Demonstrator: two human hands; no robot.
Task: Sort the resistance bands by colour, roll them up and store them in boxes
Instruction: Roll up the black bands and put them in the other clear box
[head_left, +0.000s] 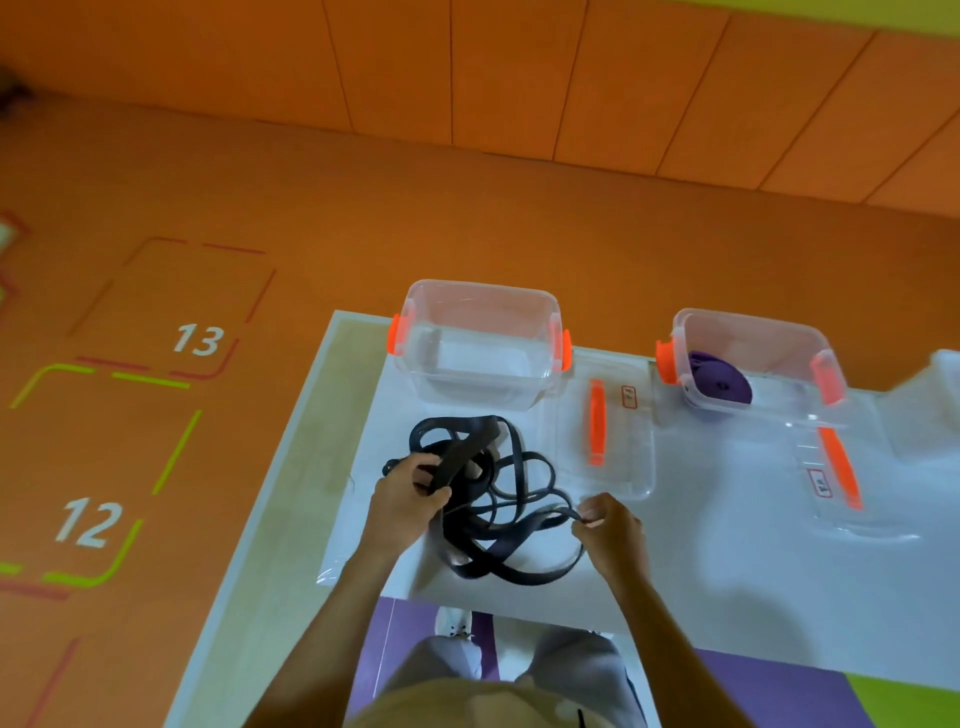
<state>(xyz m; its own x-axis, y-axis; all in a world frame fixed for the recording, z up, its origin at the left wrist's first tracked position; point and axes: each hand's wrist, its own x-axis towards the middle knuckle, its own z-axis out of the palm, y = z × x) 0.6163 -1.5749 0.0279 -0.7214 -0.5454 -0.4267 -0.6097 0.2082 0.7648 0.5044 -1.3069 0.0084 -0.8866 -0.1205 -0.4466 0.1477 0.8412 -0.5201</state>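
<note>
Left hand (410, 493) gripping tangled black bands (498, 499), right hand (610, 525) pinching one strand, tangle between hands

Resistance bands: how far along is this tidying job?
Done: a rolled purple band sits in the right box. In hand: the left hand grips and the right hand pinches the tangled black bands, none rolled yet. Left: untangling, rolling, filling the empty left box; both lids lie off.

Bands (493, 499) lie before two boxes (478, 345) on table (727, 597).
</note>
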